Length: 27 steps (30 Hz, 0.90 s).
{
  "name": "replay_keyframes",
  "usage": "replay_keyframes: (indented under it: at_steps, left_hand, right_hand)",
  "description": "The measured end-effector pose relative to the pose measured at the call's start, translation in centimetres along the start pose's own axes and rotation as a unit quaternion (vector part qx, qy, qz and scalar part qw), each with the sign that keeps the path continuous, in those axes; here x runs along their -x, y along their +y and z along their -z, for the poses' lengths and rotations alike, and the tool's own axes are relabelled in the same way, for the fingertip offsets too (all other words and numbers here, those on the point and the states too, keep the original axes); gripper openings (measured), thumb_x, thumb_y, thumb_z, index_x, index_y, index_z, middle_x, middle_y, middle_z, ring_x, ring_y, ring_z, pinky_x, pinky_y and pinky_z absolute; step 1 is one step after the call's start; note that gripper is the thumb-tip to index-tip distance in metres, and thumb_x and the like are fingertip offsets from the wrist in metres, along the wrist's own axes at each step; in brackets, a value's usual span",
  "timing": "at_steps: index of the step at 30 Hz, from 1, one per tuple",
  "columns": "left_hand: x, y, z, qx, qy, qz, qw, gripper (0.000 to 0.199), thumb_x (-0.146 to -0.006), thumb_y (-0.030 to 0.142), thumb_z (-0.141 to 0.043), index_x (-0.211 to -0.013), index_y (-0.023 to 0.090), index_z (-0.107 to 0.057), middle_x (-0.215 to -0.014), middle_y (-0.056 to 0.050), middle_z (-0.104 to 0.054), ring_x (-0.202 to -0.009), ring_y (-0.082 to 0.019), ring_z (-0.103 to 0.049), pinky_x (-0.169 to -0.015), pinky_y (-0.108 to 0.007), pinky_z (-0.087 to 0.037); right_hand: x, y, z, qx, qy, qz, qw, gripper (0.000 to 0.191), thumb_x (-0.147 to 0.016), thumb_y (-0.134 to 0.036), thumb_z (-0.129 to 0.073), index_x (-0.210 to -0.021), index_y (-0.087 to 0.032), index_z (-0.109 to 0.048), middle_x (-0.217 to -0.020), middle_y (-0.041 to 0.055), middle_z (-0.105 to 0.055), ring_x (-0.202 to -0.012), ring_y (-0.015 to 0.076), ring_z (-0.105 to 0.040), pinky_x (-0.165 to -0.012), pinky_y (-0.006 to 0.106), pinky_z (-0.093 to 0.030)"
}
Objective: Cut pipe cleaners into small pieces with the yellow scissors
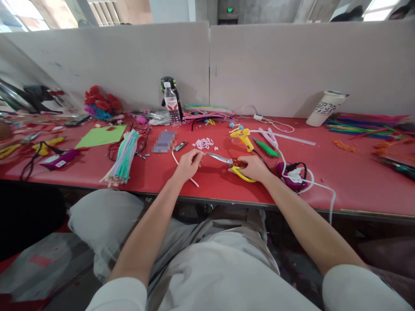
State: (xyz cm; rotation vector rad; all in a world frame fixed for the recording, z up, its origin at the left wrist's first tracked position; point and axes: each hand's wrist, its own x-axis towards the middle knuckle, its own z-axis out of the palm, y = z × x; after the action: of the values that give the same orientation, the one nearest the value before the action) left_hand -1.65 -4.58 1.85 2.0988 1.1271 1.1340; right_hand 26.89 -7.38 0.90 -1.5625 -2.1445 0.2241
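Note:
My left hand is closed in a pinch, with a small pale strip just showing at its fingertips. My right hand grips scissors by their yellow and red handles; the blades point left, their tips close to the pinched fingers. Beneath my left hand and wrist runs a cream-coloured cord-like strip, its middle hidden. Just beyond the blades lies a loose pile of small pink cut pieces. A small utility knife rests to the left of the pile.
A yellow glue gun and green-handled tool lie beyond my right hand, near a purple box with white cord. Pipe cleaner bundle, green sheet, bottle and tilted cup are around. A partition stands behind.

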Motion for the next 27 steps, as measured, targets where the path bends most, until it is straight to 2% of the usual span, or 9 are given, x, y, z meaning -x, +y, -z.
replay_keyframes:
  at_steps: [11,18,27]
  left_hand:
    - [-0.02,-0.29,-0.12,0.001,-0.002,0.007,1.000,0.031,-0.097,0.042,-0.043,-0.089,0.017,-0.060,-0.075,-0.001,-0.064,-0.060,-0.012,-0.060,-0.063,-0.025,-0.048]
    - [-0.06,-0.22,-0.02,-0.001,-0.002,0.002,1.000,0.030,-0.097,0.042,-0.045,-0.094,0.017,-0.063,-0.074,-0.001,-0.062,-0.060,-0.012,-0.060,-0.064,-0.026,-0.047]
    - [-0.05,-0.19,-0.04,-0.005,0.001,-0.007,1.000,0.030,-0.096,0.042,-0.044,-0.089,0.017,-0.060,-0.073,-0.001,-0.062,-0.061,-0.012,-0.060,-0.064,-0.026,-0.047]
  right_hand:
    - [-0.16,0.02,-0.13,0.006,-0.009,-0.016,1.000,0.055,-0.072,-0.071,-0.061,-0.060,-0.021,-0.043,-0.055,-0.0018,-0.048,-0.054,0.0115,-0.038,-0.054,0.028,-0.023]
    - [0.13,-0.23,0.19,-0.017,0.001,-0.012,1.000,0.051,-0.073,-0.068,-0.062,-0.063,-0.021,-0.046,-0.058,-0.0019,-0.050,-0.055,0.0116,-0.040,-0.054,0.028,-0.024]
    - [-0.03,0.09,-0.09,-0.001,-0.009,-0.006,1.000,0.046,-0.074,-0.063,-0.062,-0.063,-0.021,-0.048,-0.059,-0.0010,-0.053,-0.055,0.0120,-0.040,-0.054,0.028,-0.024]
